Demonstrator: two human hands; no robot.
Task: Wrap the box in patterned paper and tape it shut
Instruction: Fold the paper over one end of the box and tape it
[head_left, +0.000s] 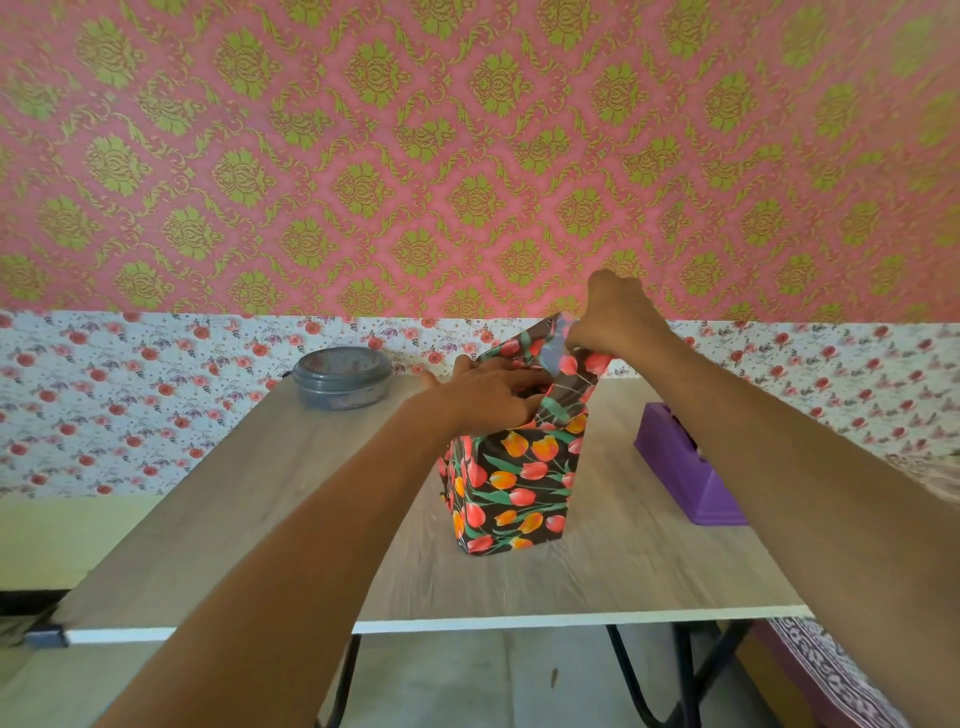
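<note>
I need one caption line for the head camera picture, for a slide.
Left hand presses the box top while right hand pinches the tulip paper flap upward.

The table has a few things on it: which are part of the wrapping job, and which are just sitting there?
Part of the job:
- box in tulip paper, standing upright
- loose paper flap at its top
- left hand, pressing the top fold
- right hand, pinching the flap
- purple tape dispenser, probably

Lying about:
- grey lidded container, far left of the table
</note>
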